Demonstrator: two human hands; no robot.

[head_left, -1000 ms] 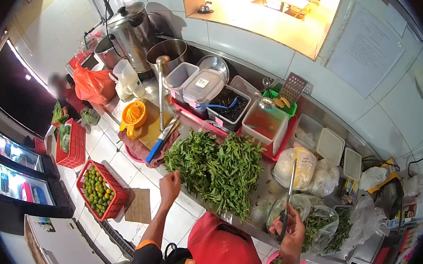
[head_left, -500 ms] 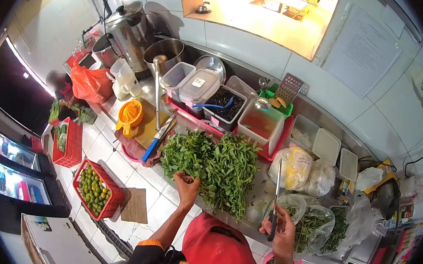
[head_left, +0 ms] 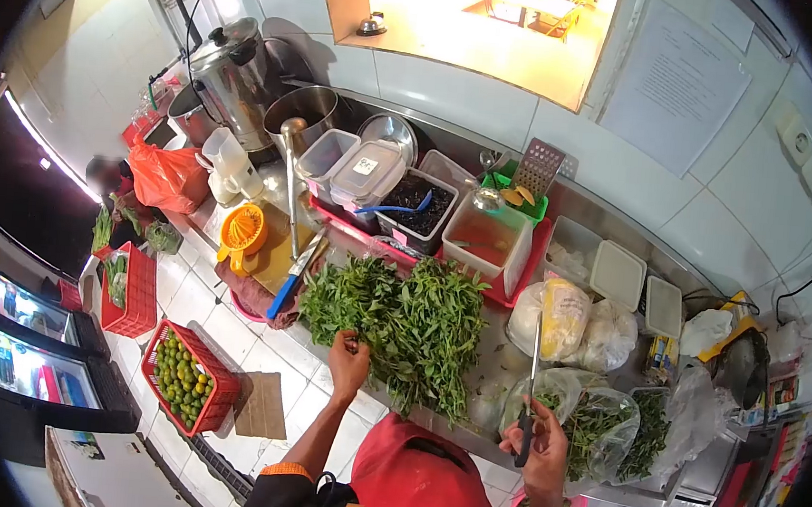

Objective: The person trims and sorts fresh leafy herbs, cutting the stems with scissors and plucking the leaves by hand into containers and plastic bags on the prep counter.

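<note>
A broad pile of leafy greens (head_left: 400, 329) lies on the steel counter (head_left: 490, 394) in front of me. My left hand (head_left: 349, 363) is at the pile's near left edge, its fingers curled together; whatever they may hold is too small to make out. To the right, my right hand (head_left: 538, 441) grips the black handle of a knife (head_left: 534, 373), whose blade points up, away from me. Beside that hand, clear plastic bags of greens (head_left: 597, 431) rest on the counter. A second knife with a blue handle (head_left: 285, 294) lies left of the pile.
Lidded tubs (head_left: 368, 169), a tub of reddish liquid (head_left: 488, 236) and a grater (head_left: 535, 171) stand behind the greens. An orange juicer (head_left: 243, 229) is at the left. A red crate of green citrus (head_left: 185, 376) sits on the floor. Another person (head_left: 111, 181) is far left.
My left hand has moved right and its fingers have curled in at the greens. The knife in my right hand has shifted left and now stands nearly upright. The whole view has shifted slightly.
</note>
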